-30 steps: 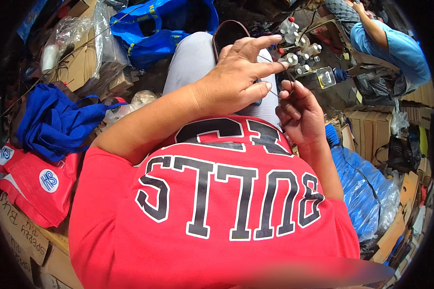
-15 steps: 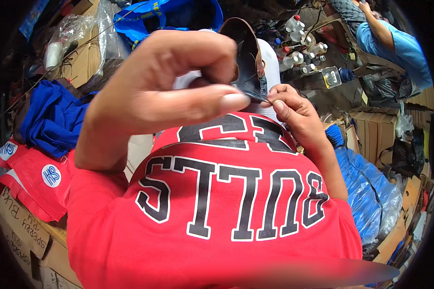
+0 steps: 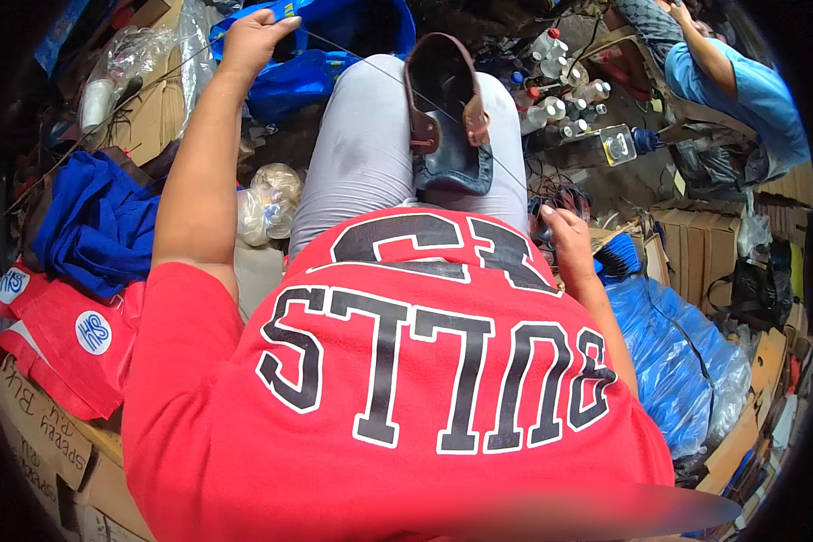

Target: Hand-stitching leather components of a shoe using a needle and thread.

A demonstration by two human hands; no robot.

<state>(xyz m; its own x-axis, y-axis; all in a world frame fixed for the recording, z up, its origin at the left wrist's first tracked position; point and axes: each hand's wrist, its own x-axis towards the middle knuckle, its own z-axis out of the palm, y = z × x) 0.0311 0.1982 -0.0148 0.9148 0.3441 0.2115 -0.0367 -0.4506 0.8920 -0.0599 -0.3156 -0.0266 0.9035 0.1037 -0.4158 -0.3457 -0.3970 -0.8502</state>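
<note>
A brown and dark leather shoe (image 3: 474,113), its opening facing up, rests on my lap between my grey-trousered thighs. A thin dark thread (image 3: 352,51) runs from my left hand down across the shoe and on toward my right hand. High at the far left, my left hand (image 3: 253,41) pinches one end of it, the arm stretched out. To the right of the shoe, low by my hip, my right hand (image 3: 565,237) is closed with thumb and finger together on the thread's other side. Where exactly the thread passes through the leather is too fine to tell.
Several bottles (image 3: 560,86) stand to the right of my knees. A blue bag (image 3: 334,72) lies beyond my left knee, and blue cloth (image 3: 95,221) at my left. Blue plastic wrap (image 3: 664,352) and cardboard boxes (image 3: 700,248) are on the right. Another person's arm (image 3: 709,59) shows far right.
My left hand has swung from close above the shoe out to the far left, drawing the thread long. My right hand has moved down and right, away from the shoe's edge.
</note>
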